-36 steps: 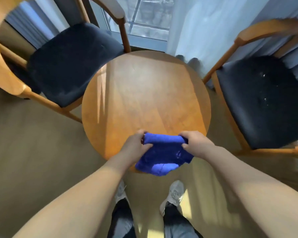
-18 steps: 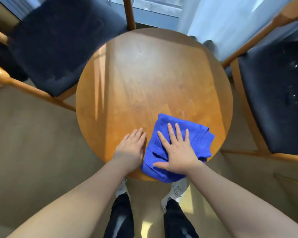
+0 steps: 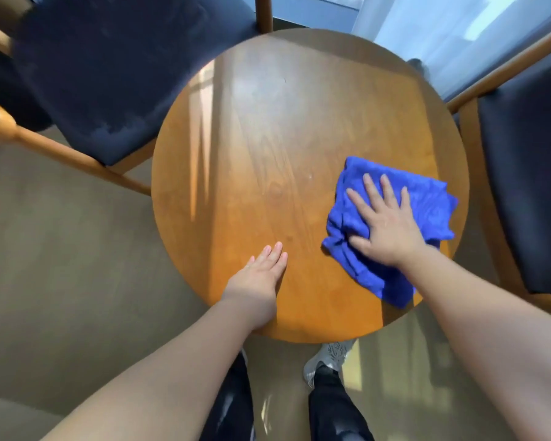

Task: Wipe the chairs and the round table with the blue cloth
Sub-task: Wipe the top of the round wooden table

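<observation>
Pressing blue cloth (image 3: 392, 214) flat under spread right hand (image 3: 384, 226), nothing gripped; left hand (image 3: 256, 280), open-palmed, probably steadies round table (image 3: 268, 128).

There is one view only, from a wide-angle camera worn on the person's head. It looks steeply down and a little forward, close above the round worktop (image 3: 268, 148), which fills the middle of the frame. Both forearms enter from the bottom edge, and the legs and a shoe (image 3: 328, 358) show at lower centre, right beneath the lens. The wide lens bends the edges: one chair (image 3: 115, 78) curves across the upper left and another chair (image 3: 528, 186) runs down the right edge.
</observation>
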The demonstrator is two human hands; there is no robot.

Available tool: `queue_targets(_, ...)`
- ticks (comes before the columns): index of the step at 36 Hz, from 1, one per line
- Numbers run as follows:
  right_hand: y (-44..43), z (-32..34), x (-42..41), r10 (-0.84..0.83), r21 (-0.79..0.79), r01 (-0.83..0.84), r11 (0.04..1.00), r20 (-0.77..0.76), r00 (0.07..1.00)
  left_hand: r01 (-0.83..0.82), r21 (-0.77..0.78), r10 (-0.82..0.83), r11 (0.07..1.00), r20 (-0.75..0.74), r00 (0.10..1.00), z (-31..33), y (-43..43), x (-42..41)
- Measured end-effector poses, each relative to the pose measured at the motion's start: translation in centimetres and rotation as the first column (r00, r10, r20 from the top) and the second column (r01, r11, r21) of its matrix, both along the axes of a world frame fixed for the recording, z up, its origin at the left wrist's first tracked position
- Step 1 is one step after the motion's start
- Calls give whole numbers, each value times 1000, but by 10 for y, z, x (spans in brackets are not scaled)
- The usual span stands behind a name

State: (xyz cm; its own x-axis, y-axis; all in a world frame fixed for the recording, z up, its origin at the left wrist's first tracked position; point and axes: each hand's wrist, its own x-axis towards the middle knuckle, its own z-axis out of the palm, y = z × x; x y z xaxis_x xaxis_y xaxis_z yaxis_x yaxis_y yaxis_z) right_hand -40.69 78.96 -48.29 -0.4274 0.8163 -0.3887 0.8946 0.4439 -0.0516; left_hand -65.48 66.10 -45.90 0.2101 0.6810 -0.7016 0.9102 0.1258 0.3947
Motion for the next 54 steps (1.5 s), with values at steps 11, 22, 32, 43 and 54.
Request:
queue_targets(11, 63, -9, -21, -159, 9, 160, 987, -37, 987, -29, 16, 29, 999, 0, 1000, -5, -2, 1)
queue_targets(22, 19, -3, -25, 6, 30, -4, 1000, -49, 999, -42, 46, 42, 998, -4, 999, -6, -5, 4)
queue_targets(32, -128, 7, -42, 133, -42, -142, 989, -162, 978, 12, 69, -13, 998, 8, 1000, 0, -3, 1)
queue_targets(43, -162, 19, -58, 136, -58, -143, 988, -114, 984, -260, 239, 298, 935, -136, 945, 15, -37, -88)
queue_targets(54, -178, 16, -108, 194, -79, -199, 977, -67, 979, -154, 71, 165, 986, -200, 966, 11, -44, -129)
